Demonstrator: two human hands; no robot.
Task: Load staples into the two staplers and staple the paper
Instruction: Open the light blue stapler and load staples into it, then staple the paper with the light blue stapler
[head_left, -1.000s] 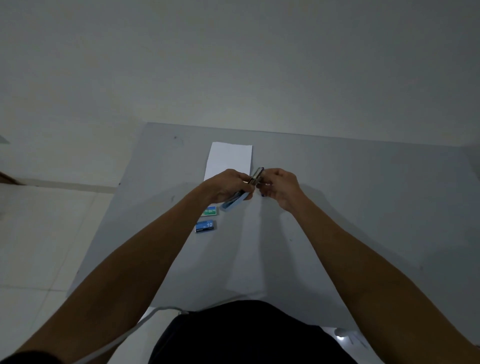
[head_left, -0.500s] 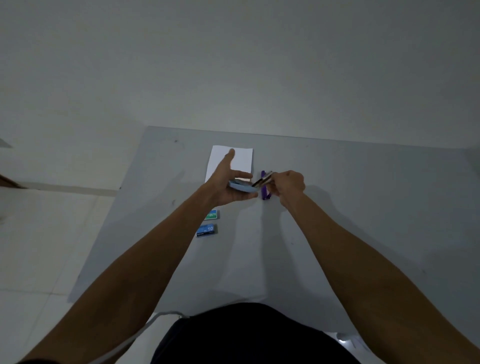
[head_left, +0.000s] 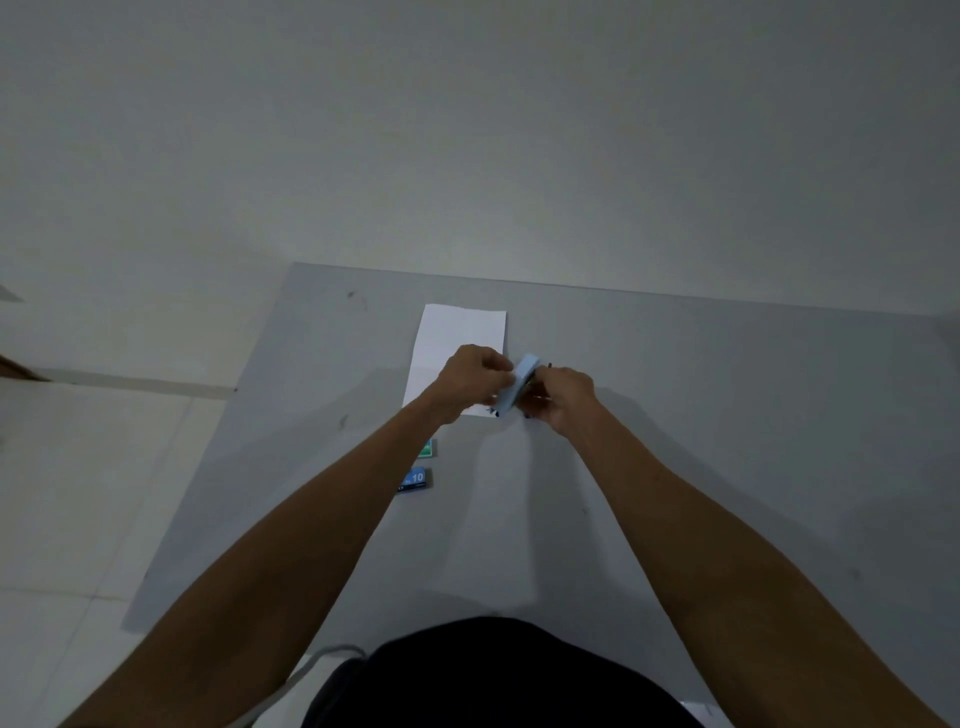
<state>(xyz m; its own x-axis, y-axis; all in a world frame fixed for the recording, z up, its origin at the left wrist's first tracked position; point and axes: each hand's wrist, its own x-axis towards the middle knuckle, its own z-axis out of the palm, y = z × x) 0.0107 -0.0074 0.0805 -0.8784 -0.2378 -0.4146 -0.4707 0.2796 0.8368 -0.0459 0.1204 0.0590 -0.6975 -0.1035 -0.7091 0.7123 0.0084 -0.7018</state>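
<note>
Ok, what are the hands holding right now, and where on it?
Both hands hold the light blue stapler above the table: the left hand grips its left side, the right hand its right side. The exact finger contact cannot be told.

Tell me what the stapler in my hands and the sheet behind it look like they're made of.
The stapler looks like pale blue plastic with a smooth matte shell; a thin dark strip along its edge may be metal, though too small to confirm. The sheet looks like plain white paper: flat, thin, matte, with crisp straight edges.
</note>
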